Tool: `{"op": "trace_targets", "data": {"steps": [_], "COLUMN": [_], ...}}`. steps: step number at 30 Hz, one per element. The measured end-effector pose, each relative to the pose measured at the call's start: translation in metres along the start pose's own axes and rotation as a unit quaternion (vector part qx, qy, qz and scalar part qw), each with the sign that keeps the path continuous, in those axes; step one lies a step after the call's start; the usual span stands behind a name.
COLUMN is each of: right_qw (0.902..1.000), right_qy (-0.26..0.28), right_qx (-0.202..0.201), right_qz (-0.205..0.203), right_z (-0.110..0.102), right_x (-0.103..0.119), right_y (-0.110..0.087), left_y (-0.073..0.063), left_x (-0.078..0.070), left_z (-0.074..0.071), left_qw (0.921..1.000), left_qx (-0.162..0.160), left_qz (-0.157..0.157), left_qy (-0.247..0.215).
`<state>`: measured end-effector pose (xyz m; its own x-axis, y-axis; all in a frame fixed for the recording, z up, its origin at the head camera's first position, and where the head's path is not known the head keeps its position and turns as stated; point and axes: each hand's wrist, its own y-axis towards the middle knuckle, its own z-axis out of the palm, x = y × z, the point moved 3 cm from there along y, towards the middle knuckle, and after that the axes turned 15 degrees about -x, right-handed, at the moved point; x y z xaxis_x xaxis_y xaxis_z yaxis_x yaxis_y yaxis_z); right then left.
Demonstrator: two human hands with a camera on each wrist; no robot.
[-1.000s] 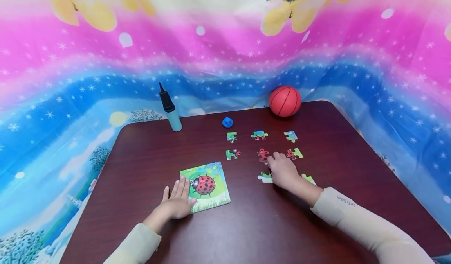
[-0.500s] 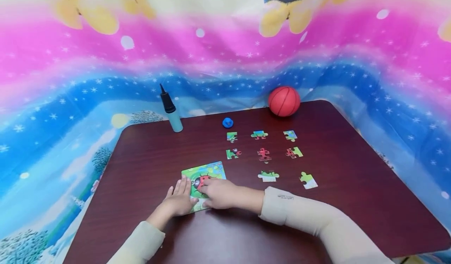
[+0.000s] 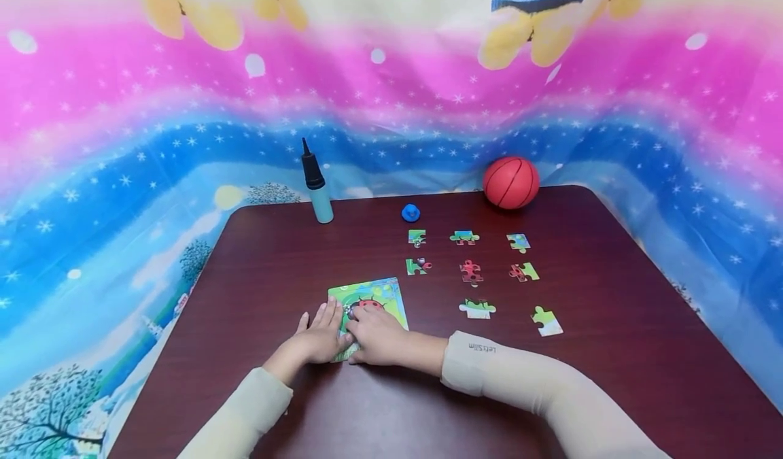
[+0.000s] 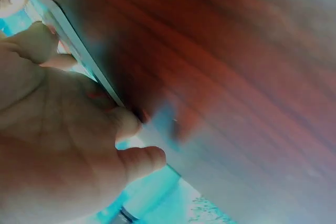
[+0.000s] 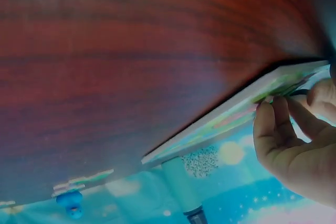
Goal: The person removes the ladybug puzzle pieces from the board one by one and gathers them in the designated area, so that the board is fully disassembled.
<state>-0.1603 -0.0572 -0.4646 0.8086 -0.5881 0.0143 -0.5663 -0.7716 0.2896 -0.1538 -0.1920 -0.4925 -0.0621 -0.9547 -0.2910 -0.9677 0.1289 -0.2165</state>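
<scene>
A square board with a ladybug picture (image 3: 391,294) lies on the table, partly covered by both hands. My left hand (image 3: 321,330) rests on its left side, fingers straight; in the left wrist view, the left hand (image 4: 68,135) lies along the board's edge. My right hand (image 3: 379,336) is over the board's middle, with bent fingers reaching down beside the left hand. The right wrist view has those fingertips (image 5: 266,111) touching the picture side; whether they pinch anything is hidden. Several loose jigsaw pieces lie apart to the right, among them a red piece (image 3: 471,270) and a green-white piece (image 3: 477,309).
Behind stand a teal hand pump (image 3: 321,200) with a black nozzle, a small blue rubber toy (image 3: 410,213) and a red ball (image 3: 511,183) near the far edge of the dark table (image 3: 275,241). A printed cloth (image 3: 367,92) hangs around the table's back and sides.
My right hand has moved left from the loose pieces onto the ladybug board, beside the left hand. The left hand has kept its place on the board. The head view has shifted slightly.
</scene>
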Motion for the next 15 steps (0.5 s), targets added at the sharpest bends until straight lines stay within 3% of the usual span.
{"op": "trace_targets", "data": {"steps": [5,15], "right_qw": [0.9999,0.9983], "right_qy": [-0.008,-0.017], "right_qx": [0.007,0.044], "right_qz": [-0.006,-0.034], "right_z": [0.0,-0.003], "right_x": [0.0,-0.004], "right_y": [0.003,0.015], "left_y": [-0.009,-0.016], "left_x": [-0.001,0.001], "left_z": [-0.016,-0.029], "left_qw": [0.9991,0.9991], "left_qx": [0.022,-0.008], "left_qz": [0.02,0.038], "left_qy": [-0.029,-0.015]}}
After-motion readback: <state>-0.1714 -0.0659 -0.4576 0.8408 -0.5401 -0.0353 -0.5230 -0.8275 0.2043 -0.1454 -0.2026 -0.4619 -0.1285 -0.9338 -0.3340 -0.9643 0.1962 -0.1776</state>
